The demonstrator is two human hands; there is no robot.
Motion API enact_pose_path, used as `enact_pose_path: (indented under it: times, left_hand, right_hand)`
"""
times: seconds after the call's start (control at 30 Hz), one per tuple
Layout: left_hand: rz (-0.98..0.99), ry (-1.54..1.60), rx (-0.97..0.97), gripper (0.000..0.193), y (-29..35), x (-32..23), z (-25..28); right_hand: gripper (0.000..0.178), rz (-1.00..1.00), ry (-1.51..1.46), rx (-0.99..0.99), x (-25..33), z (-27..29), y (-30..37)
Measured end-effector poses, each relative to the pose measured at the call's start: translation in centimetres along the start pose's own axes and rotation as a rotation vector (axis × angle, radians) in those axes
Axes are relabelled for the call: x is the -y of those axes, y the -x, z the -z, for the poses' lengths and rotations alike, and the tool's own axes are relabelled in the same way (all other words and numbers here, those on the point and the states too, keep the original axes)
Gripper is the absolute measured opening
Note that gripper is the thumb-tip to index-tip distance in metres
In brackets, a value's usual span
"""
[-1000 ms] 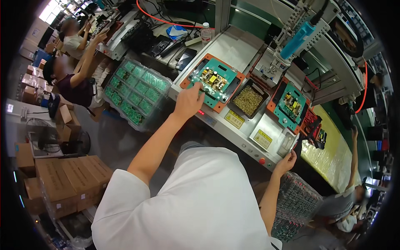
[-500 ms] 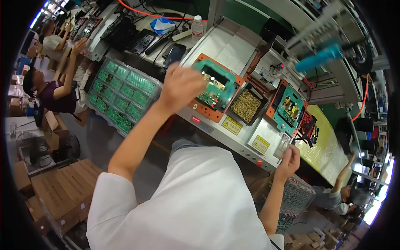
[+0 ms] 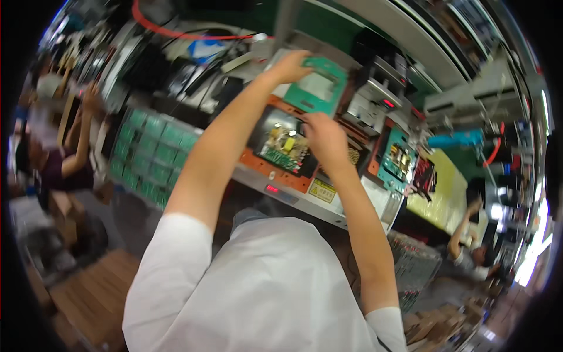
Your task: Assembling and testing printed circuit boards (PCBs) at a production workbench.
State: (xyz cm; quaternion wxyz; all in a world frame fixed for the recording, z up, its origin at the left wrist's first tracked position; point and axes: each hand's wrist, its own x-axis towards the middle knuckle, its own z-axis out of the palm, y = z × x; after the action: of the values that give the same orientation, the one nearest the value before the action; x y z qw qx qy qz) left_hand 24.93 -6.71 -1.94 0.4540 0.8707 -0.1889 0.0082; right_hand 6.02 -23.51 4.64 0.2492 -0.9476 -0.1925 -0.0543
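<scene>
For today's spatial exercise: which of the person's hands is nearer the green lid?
Left. The left hand grips the left edge of the green lid, which is raised. The right hand is below it, over the orange-framed board, apart from the lid.

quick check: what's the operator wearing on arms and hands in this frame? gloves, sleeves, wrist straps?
No gloves: the left hand and right hand are bare, fingers uncovered. Both forearms are bare too. The person wears a white short-sleeved top, with the left sleeve and right sleeve ending above the elbow. No wrist strap, watch or ring can be made out; the picture is motion-blurred.
</scene>
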Motion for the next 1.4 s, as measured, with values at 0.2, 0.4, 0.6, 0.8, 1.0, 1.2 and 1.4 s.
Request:
enact_pose_path:
  times: [0.2, 0.4, 0.6, 0.8, 1.0, 1.2, 1.4]
  left_hand:
    - [0.239, 0.378, -0.266, 0.035, 16.5, -1.9, 12.8]
    - [0.520, 0.423, -0.653, 0.039, 31.7, -5.0, 11.7]
    - [0.345, 1.345, -0.234, 0.074, 35.3, -13.3, 5.5]
    - [0.469, 1.446, -0.399, 0.067, 36.3, -14.4, 2.9]
    - [0.472, 1.349, -0.433, 0.051, 35.9, -14.9, 1.6]
    - [0.485, 1.323, -0.522, 0.064, 35.5, -17.3, -0.2]
    - [0.478, 1.325, -0.527, 0.060, 34.9, -17.4, -1.0]
  right_hand:
    - [0.009, 0.119, 0.182, 0.270, 3.5, -6.9, -2.6]
    - [0.007, 0.109, 0.103, -0.129, 7.3, 1.5, -1.4]
    - [0.017, 0.087, -0.188, -0.183, 10.5, 5.0, 3.6]
    - [0.016, -0.338, -0.445, -0.331, -4.9, 9.5, 9.6]
    - [0.016, -0.217, 0.217, -0.201, -22.0, 7.2, 10.5]
    - [0.009, -0.082, 0.268, -0.187, -24.4, 6.6, 9.5]
    - [0.008, -0.168, 0.136, -0.272, -23.2, 8.9, 9.4]
